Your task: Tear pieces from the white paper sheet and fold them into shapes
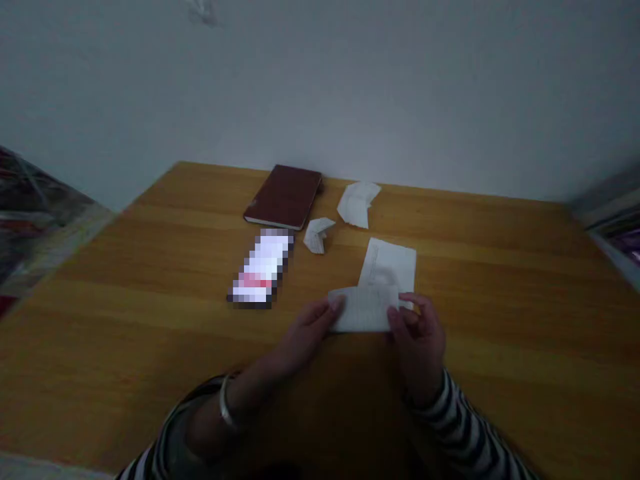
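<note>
A folded sheet of paper (365, 311) with faint lines is held between my two hands, above the front middle of the table. My left hand (310, 330) pinches its left end, thumb on top. On the right end, the thumb and fingers of my right hand (420, 337) grip it near the edge. Just behind it, a flat white sheet (389, 263) lies on the wood, its near part hidden by the held paper and my right hand.
On the wooden table (165, 267) lie a dark red notebook (286, 197) and a phone (263, 267) with a lit, blurred screen. A small folded paper (316, 236) and a larger creased paper (357, 203) rest beside the notebook. A pale wall (320, 87) rises behind.
</note>
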A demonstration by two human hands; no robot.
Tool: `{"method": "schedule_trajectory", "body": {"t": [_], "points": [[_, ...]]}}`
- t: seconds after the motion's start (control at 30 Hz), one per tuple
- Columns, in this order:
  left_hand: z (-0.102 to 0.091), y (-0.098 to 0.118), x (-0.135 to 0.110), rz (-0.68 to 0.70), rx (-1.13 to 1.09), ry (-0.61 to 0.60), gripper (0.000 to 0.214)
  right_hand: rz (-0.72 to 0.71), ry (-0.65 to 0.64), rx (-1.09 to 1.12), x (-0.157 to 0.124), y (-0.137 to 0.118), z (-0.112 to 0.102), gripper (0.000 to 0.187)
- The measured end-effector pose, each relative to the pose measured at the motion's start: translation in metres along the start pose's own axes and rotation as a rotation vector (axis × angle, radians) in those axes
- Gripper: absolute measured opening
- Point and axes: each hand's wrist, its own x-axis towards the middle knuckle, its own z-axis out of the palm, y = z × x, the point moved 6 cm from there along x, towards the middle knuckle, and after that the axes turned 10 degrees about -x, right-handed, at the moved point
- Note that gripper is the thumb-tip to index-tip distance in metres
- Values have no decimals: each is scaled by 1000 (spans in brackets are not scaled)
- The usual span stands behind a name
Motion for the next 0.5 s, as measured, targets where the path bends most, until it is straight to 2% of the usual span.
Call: {"method": "schedule_trajectory", "body": {"t": [0.17,0.33,0.5], "points": [[1,-4,4,-11,-7,-56,40,18,-1,-13,-1,2,0,35],[-2,-4,4,-8,36,-33,39,-3,40,-11,-3,7,-2,26],[-5,-1,4,34,90,-11,38,-89,69,-81,-6,4,-4,32]]}}
